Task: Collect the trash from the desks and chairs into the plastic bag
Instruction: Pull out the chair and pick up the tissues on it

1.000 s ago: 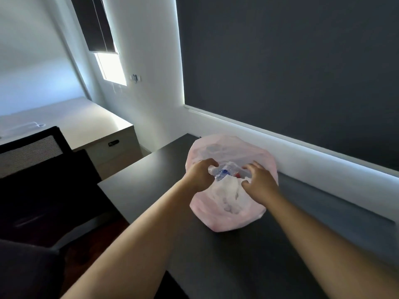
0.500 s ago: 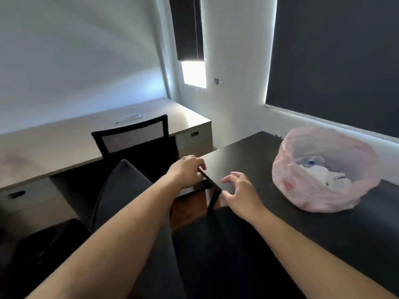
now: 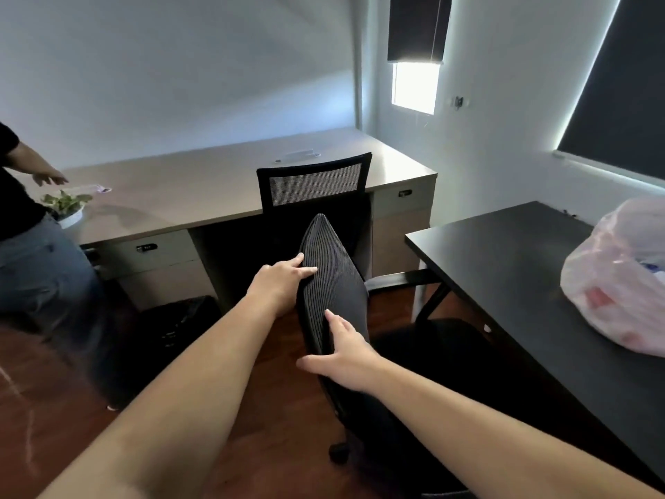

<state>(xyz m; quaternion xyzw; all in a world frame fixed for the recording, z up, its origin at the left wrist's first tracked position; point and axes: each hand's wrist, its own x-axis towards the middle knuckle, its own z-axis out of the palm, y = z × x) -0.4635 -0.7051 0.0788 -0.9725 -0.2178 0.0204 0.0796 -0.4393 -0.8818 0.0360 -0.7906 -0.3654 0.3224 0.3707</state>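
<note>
The pink plastic bag sits open on the black desk at the right, with white and blue trash showing inside. In front of me stands a black ribbed office chair, seen edge-on. My left hand touches the upper left edge of its backrest, fingers straight across the ribbed face. My right hand rests lower on the backrest with fingers spread. Neither hand holds any trash. A small pale item lies on the beige desk at the far left.
A second chair with a mesh back is tucked under the beige desk. Another person stands at the left beside a potted plant. A black bin stands on the wooden floor.
My view has swung left, away from the bag. Both hands left the bag, crossed the desk corner, and now rest on the chair's backrest. Another person has come into view.
</note>
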